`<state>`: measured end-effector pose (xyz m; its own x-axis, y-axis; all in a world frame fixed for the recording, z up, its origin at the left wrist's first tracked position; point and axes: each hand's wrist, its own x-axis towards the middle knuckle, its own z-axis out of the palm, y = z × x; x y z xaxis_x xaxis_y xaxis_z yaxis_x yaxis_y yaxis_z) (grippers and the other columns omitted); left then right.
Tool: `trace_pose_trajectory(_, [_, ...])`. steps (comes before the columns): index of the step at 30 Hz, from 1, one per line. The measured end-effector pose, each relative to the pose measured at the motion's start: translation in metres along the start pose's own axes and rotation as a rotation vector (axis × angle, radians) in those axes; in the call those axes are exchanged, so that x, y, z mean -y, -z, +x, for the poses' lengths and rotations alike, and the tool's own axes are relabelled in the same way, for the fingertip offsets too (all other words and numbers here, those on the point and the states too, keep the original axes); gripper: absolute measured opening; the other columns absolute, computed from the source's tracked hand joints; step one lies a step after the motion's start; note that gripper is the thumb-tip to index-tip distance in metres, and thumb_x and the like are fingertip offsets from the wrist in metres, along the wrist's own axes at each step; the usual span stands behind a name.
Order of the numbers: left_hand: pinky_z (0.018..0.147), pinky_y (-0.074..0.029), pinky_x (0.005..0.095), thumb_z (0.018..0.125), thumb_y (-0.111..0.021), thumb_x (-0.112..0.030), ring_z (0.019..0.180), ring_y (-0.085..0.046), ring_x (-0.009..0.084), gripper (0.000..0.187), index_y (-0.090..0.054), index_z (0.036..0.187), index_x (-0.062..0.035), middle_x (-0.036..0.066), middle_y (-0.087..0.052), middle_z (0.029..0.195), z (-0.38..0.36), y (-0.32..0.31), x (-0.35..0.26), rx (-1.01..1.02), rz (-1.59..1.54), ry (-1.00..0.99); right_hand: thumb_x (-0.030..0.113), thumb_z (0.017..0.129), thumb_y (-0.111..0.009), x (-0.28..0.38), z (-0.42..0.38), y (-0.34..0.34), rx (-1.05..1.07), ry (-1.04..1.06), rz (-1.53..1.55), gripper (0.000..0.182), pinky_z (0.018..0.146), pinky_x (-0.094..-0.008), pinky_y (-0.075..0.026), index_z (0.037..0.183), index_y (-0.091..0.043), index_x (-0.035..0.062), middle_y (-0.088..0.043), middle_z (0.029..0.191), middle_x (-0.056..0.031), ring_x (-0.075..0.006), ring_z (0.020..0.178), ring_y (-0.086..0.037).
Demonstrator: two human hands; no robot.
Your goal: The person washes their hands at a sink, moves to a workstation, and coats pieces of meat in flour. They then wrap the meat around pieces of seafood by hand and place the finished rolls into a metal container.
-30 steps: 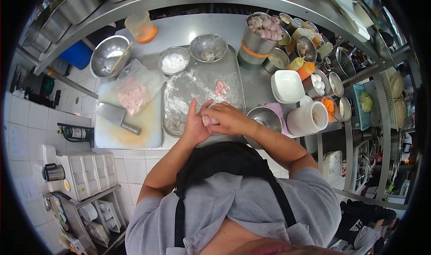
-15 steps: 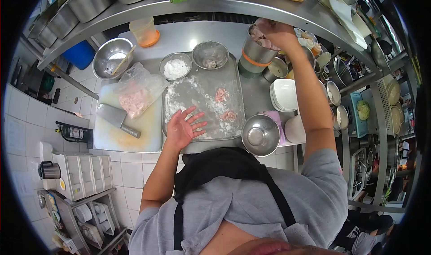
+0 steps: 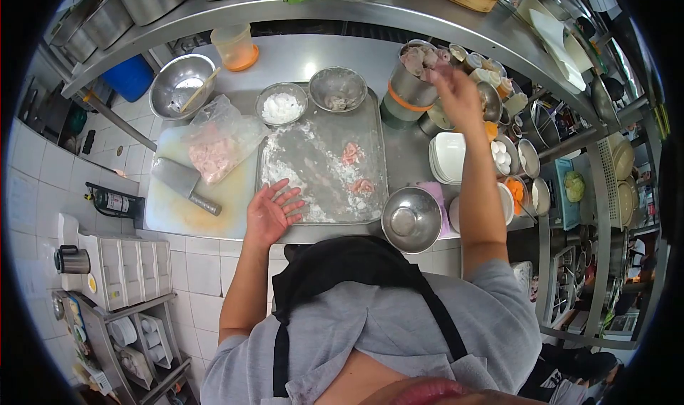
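My left hand [image 3: 272,211] is open, palm up and fingers spread, over the near-left corner of a flour-dusted metal tray [image 3: 324,216]. Two small pieces of raw meat [image 3: 362,187] lie on that tray. At the back right, my right hand [image 3: 458,97] is beside a steel container [image 3: 412,86] heaped with pale raw meat [image 3: 420,59]. Motion smears its fingers, so I cannot make out whether they hold anything. A bowl of white flour [image 3: 282,108] and a steel bowl with some residue [image 3: 338,90] stand at the tray's far edge.
To the left, a cleaver [image 3: 177,177] and a plastic bag of pink meat [image 3: 212,152] lie on a cutting board [image 3: 164,216]. An empty steel bowl [image 3: 412,220] and stacked white dishes [image 3: 447,157] stand on the right. A metal shelf [image 3: 320,7] overhangs the back.
My right hand has drawn back from the meat in the steel container, toward me and slightly right. My left hand has shifted left and a little nearer to me, still open.
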<state>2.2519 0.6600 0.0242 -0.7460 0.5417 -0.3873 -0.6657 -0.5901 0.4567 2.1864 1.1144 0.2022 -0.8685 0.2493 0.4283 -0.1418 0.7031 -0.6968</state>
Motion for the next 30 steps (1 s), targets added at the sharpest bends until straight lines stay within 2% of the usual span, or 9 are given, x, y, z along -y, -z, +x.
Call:
trace_pose_trajectory(3, [0.084,-0.058,0.0497,0.102,-0.051,-0.05,0.107,-0.069,0.0357,0.06,-0.052,0.144,-0.0081,0.019,-0.065,0.131,0.001,0.001,-0.011,-0.012,0.026,-0.029,0.028,0.094,-0.074,-0.003,-0.061,-0.04,0.158,-0.121,0.09,0.037,0.075,-0.0334,-0.055,0.119,-0.069,0.0008,-0.075,0.099,-0.0091,-0.0147,0.082,-0.069])
trace_pose_trajectory(6, [0.086,-0.058,0.0479,0.103,-0.051,-0.049,0.108,-0.069,0.0337,0.058,-0.052,0.144,-0.0083,0.017,-0.066,0.13,0.003,0.006,-0.023,-0.01,0.066,-0.076,0.027,0.094,-0.074,0.011,-0.12,-0.084,0.339,-0.084,0.131,0.035,0.072,-0.0348,-0.056,0.116,-0.069,0.0009,-0.074,0.097,-0.0121,-0.017,0.08,-0.071])
trace_pose_trajectory(8, [0.087,-0.057,0.0449,0.104,-0.049,-0.046,0.107,-0.07,0.0299,0.054,-0.054,0.142,-0.0078,0.015,-0.067,0.126,-0.002,0.002,-0.039,0.002,0.164,-0.157,0.026,0.093,-0.074,0.025,-0.147,-0.107,0.47,-0.116,0.142,0.034,0.069,-0.0364,-0.057,0.116,-0.068,0.0018,-0.074,0.096,-0.0156,-0.0217,0.078,-0.073])
trace_pose_trajectory(9, [0.088,-0.057,0.0437,0.104,-0.05,-0.045,0.107,-0.07,0.0291,0.053,-0.054,0.142,-0.0075,0.015,-0.067,0.125,-0.007,0.001,-0.049,-0.022,0.201,-0.183,0.029,0.093,-0.073,0.027,-0.157,-0.117,0.564,-0.143,0.109,0.04,0.076,-0.0395,-0.057,0.122,-0.066,0.0031,-0.073,0.103,-0.0209,-0.0297,0.087,-0.074])
trace_pose_trajectory(13, [0.087,-0.057,0.0403,0.105,-0.051,-0.041,0.105,-0.07,0.0264,0.05,-0.054,0.14,-0.006,0.013,-0.068,0.122,-0.031,0.012,-0.086,-0.102,0.308,-0.323,0.038,0.093,-0.071,0.027,-0.191,-0.147,0.721,-0.066,-0.101,0.049,0.096,-0.0482,-0.052,0.128,-0.063,0.0044,-0.068,0.12,-0.0264,-0.0425,0.112,-0.065])
trace_pose_trajectory(20, [0.087,-0.056,0.0369,0.106,-0.048,-0.037,0.103,-0.069,0.0249,0.048,-0.054,0.14,-0.003,0.012,-0.069,0.118,-0.058,0.043,-0.124,-0.295,0.401,-0.426,0.037,0.092,-0.069,-0.012,-0.233,-0.18,0.703,0.126,-0.345,0.051,0.097,-0.0534,-0.049,0.125,-0.062,-0.0013,-0.069,0.117,-0.0278,-0.0456,0.113,-0.064])
trace_pose_trajectory(24, [0.086,-0.054,0.0351,0.105,-0.054,-0.032,0.102,-0.069,0.0235,0.042,-0.059,0.134,-0.0023,0.011,-0.071,0.114,-0.057,0.042,-0.153,-0.38,0.499,-0.485,0.037,0.09,-0.07,0.012,-0.227,-0.182,0.706,0.091,-0.402,0.052,0.097,-0.0547,-0.048,0.125,-0.063,-0.0005,-0.07,0.113,-0.0274,-0.0449,0.109,-0.065])
trace_pose_trajectory(26, [0.087,-0.052,0.0328,0.102,-0.061,-0.024,0.101,-0.069,0.0191,0.031,-0.068,0.123,-0.0015,0.008,-0.073,0.109,-0.043,0.044,-0.176,-0.55,0.71,-0.669,0.038,0.09,-0.071,0.014,-0.222,-0.183,0.72,0.078,-0.407,0.053,0.097,-0.0548,-0.048,0.127,-0.063,0.0003,-0.07,0.113,-0.0271,-0.0443,0.108,-0.066])
trace_pose_trajectory(30, [0.089,-0.051,0.0303,0.101,-0.063,-0.02,0.099,-0.068,0.0163,0.025,-0.072,0.115,-0.0009,0.005,-0.074,0.106,-0.004,0.051,-0.233,-0.482,0.998,-0.908,0.04,0.089,-0.072,0.009,-0.224,-0.186,0.774,0.022,-0.317,0.056,0.098,-0.0552,-0.048,0.133,-0.063,0.0064,-0.071,0.112,-0.027,-0.0454,0.109,-0.065])
